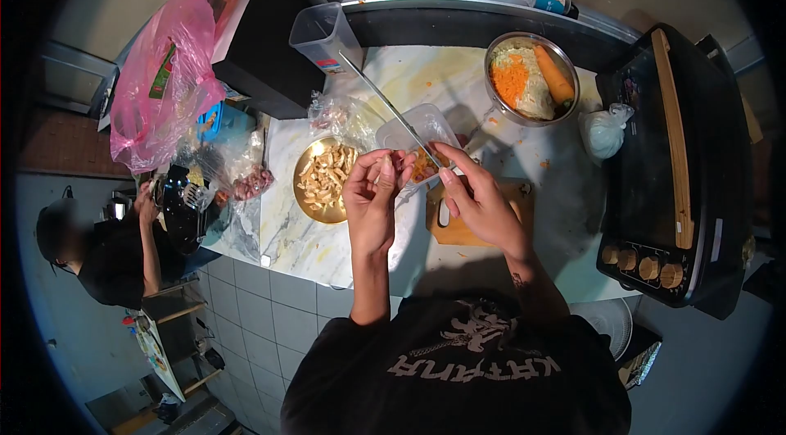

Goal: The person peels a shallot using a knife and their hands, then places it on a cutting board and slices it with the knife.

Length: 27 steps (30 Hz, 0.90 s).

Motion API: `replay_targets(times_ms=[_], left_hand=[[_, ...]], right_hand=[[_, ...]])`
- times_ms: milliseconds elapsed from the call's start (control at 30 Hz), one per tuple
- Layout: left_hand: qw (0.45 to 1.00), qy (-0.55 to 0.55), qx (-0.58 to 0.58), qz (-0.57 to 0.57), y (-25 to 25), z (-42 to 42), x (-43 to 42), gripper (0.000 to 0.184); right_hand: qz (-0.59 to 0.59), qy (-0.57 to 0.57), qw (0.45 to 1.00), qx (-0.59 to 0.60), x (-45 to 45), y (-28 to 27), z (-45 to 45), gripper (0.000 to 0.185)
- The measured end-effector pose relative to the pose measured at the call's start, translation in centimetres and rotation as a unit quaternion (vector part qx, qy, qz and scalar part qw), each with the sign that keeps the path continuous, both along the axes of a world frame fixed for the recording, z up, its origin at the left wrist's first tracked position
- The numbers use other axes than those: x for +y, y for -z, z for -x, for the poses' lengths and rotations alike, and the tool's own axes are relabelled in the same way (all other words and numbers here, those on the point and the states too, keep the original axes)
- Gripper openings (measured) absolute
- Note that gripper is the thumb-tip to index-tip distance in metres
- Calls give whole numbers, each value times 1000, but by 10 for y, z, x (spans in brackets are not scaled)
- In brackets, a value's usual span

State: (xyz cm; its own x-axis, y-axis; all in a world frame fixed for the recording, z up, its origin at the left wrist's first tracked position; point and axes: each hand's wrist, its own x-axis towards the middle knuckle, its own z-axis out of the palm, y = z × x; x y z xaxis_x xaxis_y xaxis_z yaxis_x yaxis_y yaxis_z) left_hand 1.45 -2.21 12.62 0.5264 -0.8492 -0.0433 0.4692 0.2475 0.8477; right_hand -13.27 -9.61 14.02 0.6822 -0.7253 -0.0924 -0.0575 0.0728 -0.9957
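Note:
My left hand (pixel 378 189) is closed in a pinch, fingertips up, on something small that I cannot make out. My right hand (pixel 479 197) grips a long, thin metal tool (pixel 385 99) near its lower end; it slants up and to the left, and its kind is unclear. Just beyond both hands sits a clear plastic container (pixel 417 120) with orange pieces in it. Partly under my right hand lies a wooden cutting board (pixel 483 226) with a handle slot. Left of my left hand stands a gold-coloured bowl (pixel 304 207) of pale brown cut pieces.
A steel bowl (pixel 490 99) holds grated carrot, pale shreds and a whole carrot (pixel 554 74). On the right are a tied white bag (pixel 606 132) and a black oven (pixel 712 165). A tall plastic container (pixel 323 33) and pink bag (pixel 168 74) stand left, near another person (pixel 115 259).

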Motion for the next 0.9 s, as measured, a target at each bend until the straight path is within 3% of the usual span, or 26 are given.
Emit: replay_targets(times_ms=[233, 433, 600, 900], left_hand=[[998, -14, -9, -57, -6, 0, -2, 12], [997, -64, -37, -27, 5, 7, -5, 12], [996, -71, -48, -7, 10, 11, -5, 10], [995, -80, -49, -31, -10, 20, -3, 14]], right_hand=[[4, 11, 1000, 11, 1, 3, 2, 38], [48, -59, 997, 6, 6, -26, 6, 41], [114, -47, 991, -58, 14, -10, -1, 45], [38, -48, 998, -10, 7, -11, 4, 41]])
